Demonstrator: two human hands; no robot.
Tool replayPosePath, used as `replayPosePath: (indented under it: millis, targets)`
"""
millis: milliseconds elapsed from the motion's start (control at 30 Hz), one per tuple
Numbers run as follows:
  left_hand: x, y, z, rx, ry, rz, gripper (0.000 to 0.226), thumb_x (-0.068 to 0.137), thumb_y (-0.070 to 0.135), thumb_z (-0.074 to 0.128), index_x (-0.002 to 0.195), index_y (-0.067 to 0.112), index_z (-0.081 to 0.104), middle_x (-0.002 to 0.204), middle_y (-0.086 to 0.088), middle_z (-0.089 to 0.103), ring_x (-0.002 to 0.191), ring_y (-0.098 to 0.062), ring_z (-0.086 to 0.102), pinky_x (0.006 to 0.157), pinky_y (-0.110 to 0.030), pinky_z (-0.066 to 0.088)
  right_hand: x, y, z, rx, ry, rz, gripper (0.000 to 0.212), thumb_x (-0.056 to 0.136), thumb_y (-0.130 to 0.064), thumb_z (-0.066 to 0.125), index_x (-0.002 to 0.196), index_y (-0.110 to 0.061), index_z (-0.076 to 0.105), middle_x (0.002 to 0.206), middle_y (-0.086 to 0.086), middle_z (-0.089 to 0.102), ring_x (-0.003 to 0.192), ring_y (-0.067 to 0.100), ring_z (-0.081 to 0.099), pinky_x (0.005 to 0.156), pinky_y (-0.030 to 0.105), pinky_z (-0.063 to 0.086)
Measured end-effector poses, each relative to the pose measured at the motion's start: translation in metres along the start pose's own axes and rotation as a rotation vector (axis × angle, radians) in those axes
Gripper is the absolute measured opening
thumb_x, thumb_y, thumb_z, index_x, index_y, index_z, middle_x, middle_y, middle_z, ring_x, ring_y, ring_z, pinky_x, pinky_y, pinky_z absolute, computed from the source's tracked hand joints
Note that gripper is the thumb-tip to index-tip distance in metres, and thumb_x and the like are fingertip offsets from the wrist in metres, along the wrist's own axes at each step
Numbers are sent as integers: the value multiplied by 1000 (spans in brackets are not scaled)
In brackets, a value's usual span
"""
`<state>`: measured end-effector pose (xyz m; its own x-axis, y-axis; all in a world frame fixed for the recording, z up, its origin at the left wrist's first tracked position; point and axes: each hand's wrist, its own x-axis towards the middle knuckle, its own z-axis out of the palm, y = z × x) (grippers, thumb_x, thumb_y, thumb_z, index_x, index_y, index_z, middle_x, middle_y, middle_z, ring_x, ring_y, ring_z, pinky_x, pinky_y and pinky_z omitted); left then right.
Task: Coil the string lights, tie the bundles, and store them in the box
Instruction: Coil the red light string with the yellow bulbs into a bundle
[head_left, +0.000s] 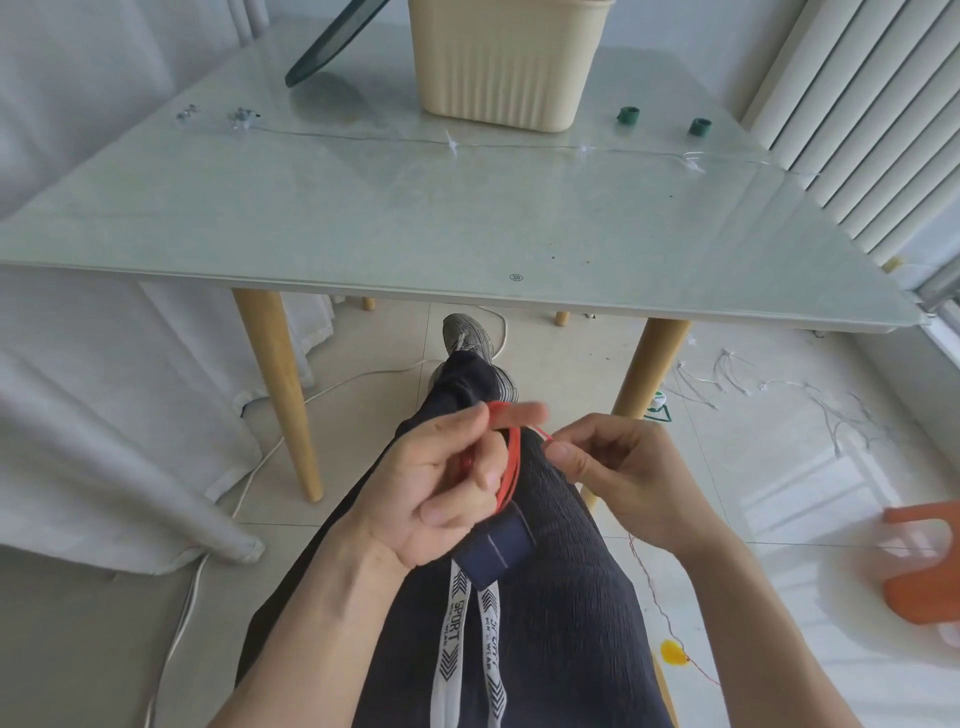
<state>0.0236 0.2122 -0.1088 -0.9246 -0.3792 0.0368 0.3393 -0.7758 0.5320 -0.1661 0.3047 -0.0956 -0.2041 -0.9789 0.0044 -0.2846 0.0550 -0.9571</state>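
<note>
Winding red wire (511, 470) into loops at lower centre, the left hand (436, 488) is clenching the coil as an anchor while the right hand (618, 467) is pinching the strand to feed it, the box (506, 67) waiting on the table (363, 218) at the top.

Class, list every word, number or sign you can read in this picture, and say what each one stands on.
"SPORT": on the left white drawstring band hanging over the dark trousers.
Right white drawstring band: seems to carry similar lettering, but it is too blurred to read for certain.
Small round mark near the front edge of the glass table top: a circled number, too small to read.
Green and white item on the floor: print unreadable.
</note>
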Motion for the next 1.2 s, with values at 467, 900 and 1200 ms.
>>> replayPosePath:
  millis: [467, 900, 1200]
  targets:
    - [9, -1, -1, 190, 449, 184, 31, 92, 35, 50, 111, 10, 50, 136, -20, 59, 123, -39, 59, 108, -59, 39, -26, -26, 21, -414, -395, 112, 21, 101, -33, 52, 100, -27, 73, 67, -12, 63, 59, 2, 52, 59, 14, 39]
    - [3, -24, -2, 429, -79, -336, 67, 105, 47, 19, 139, -2, 50, 113, -23, 64, 43, -7, 54, 41, -15, 28, 0, -32, 0, -292, -206, -10, 20, 81, -34, 81, 80, -19, 69, 57, -6, 69, 47, 3, 56, 52, 14, 41]
    - [-2, -17, -6, 333, -75, -337, 61, 105, 38, 33, 135, -14, 44, 85, -12, 70, 33, 1, 38, 35, -13, 19, 10, 4, -2, 56, -197, 66, 33, 76, -43, 80, 75, -12, 68, 62, -2, 68, 53, 9, 58, 54, 18, 44]
